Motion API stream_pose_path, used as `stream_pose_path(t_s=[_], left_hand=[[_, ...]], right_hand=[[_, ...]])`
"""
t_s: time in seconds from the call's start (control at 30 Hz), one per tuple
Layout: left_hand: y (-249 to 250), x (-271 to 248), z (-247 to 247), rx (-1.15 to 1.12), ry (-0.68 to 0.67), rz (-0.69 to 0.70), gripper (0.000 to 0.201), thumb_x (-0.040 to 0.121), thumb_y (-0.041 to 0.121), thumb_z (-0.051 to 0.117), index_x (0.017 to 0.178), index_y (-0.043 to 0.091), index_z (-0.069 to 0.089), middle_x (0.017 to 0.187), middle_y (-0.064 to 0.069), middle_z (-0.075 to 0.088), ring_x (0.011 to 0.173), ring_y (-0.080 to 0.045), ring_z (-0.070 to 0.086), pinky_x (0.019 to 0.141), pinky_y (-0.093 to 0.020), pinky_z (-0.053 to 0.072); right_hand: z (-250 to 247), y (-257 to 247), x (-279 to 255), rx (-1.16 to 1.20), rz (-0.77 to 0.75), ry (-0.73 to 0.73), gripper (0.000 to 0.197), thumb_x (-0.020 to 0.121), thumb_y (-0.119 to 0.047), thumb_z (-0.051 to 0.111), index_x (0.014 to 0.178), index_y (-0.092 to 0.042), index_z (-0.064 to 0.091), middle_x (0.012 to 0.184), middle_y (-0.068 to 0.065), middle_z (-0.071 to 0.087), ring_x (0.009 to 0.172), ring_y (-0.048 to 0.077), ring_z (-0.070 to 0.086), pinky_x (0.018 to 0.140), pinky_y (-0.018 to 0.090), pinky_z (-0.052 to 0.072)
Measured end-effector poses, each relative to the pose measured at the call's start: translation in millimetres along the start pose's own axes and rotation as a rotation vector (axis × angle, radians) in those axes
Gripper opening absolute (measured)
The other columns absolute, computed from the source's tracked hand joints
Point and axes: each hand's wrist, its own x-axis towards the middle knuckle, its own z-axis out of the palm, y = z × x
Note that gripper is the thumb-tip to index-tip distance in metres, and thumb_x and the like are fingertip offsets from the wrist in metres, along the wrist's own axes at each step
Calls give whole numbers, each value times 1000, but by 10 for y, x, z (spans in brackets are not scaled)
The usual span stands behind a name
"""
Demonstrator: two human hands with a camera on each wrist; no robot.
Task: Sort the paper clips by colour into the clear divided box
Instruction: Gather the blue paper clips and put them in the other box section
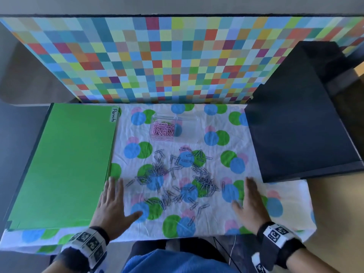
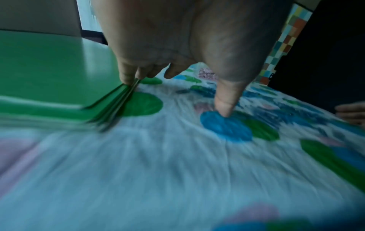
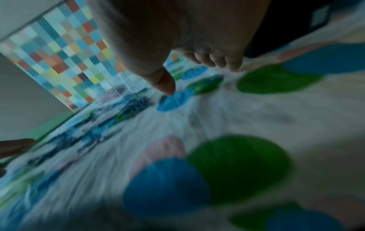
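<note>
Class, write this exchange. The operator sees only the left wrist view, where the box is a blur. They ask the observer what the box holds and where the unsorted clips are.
Operator: What is in the clear divided box?
Observer: Pink paper clips fill its left compartment; the right compartment looks empty.
Operator: Where are the unsorted ones?
Observer: The pale purple-grey paper clips lie scattered on the spotted cloth between the left hand and the right hand, both flat on it.

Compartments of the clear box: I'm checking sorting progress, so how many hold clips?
1. The left compartment of the clear divided box holds pink clips; the right one looks empty.
</note>
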Motion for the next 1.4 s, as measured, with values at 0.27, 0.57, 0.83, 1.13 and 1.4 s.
stream_pose_path(t_s=[0.27,0.57,0.83,1.13,1.4], left_hand=[[557,46,215,11,-35,73,148,48,102,31,137,3,-33,144,-11,-45,135,-26,-39,111,-48,-23],[1029,210,260,88,29,343,124,65,87,37,148,13,-18,154,-9,-28,143,-25,-25,117,-49,-6],[1283,118,548,227,-48,492,126,55,94,34,150,12,23,156,-20,15,144,-35,10,108,-58,13],[1106,639,268,160,96,228,107,73,86,7,151,14,12,157,-17,-1,146,-27,-5,113,-53,-2],[746,763,-316,-297,341,156,58,93,46,46,142,18,36,148,-7,36,137,-25,32,113,-42,26]], right_hand=[[292,-343,0,-219,-95,-146,101,69,-74,3,136,-5,-30,144,14,-37,137,26,-33,112,38,-22],[132,-784,208,318,-272,-156,79,90,-9,51,152,-13,2,156,-7,1,143,5,9,112,15,11],[1,-233,53,182,81,28,28,75,-1,61,93,-20,51,75,-12,48,77,20,54,70,23,38],[123,-855,309,196,-2,-29,31,81,-5,65,109,-7,54,72,-11,47,69,10,51,64,14,38],[16,-1010,461,-37,-141,-85,84,73,-28,74,140,-25,24,125,7,38,109,29,52,85,39,50]])
